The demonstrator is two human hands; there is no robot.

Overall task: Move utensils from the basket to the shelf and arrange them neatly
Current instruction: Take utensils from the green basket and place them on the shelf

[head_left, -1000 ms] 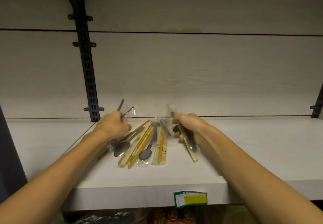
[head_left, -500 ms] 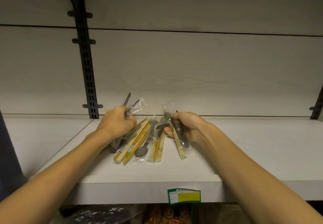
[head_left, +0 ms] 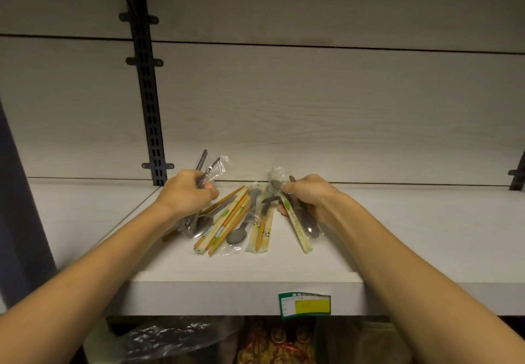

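Below the shelf (head_left: 255,275), dim bagged goods (head_left: 170,341) filled the lower level, too dark to identify; a green and yellow label (head_left: 305,304) sat on the shelf's front edge. No basket was in view.

On the shelf, the utensils lay in a loose fan between the hands: wrapped chopsticks (head_left: 224,227), a spoon (head_left: 237,234) and a second chopstick packet (head_left: 260,233), overlapping and angled.

The left hand (head_left: 186,193) was curled round a small bundle of spoons (head_left: 199,223), bowls down near the shelf, handles rising above the fist. The right hand (head_left: 308,196) gripped another bundle (head_left: 301,224), a chopstick packet and a wrapped spoon, its tip touching or just over the shelf.

The step looked like sorting and straightening. Done well, each bundle would go down parallel to the fan with ends level at the front, like kept with like. The slick wrappers would probably slide, so a low, gentle release seemed wise.

Behind stood the pale back panel (head_left: 312,108) and a black slotted upright (head_left: 147,93).
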